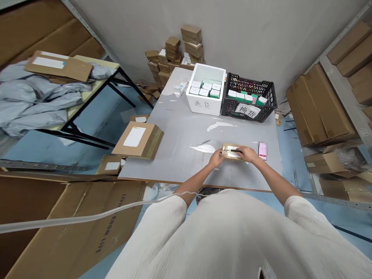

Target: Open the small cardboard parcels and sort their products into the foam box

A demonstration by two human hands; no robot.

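Near the front edge of the grey table (180,135) lies a small brown cardboard box (232,156) with a white label on top. My left hand (216,158) is closed on the box's left end. A black and yellow cutter (235,150) is in my right hand (247,154), its tip over the box near the left end. The fingers of my right hand are wrapped round its handle, above the box's right part. To the right of that hand lies a phone (262,150) with a pink screen.
At the table's back stand a white foam box (205,105) and a black crate (250,113), both holding small green and white boxes. A larger carton (138,140) sits on the left edge. Cartons are stacked by the wall; a white cable (116,209) crosses the lower left.
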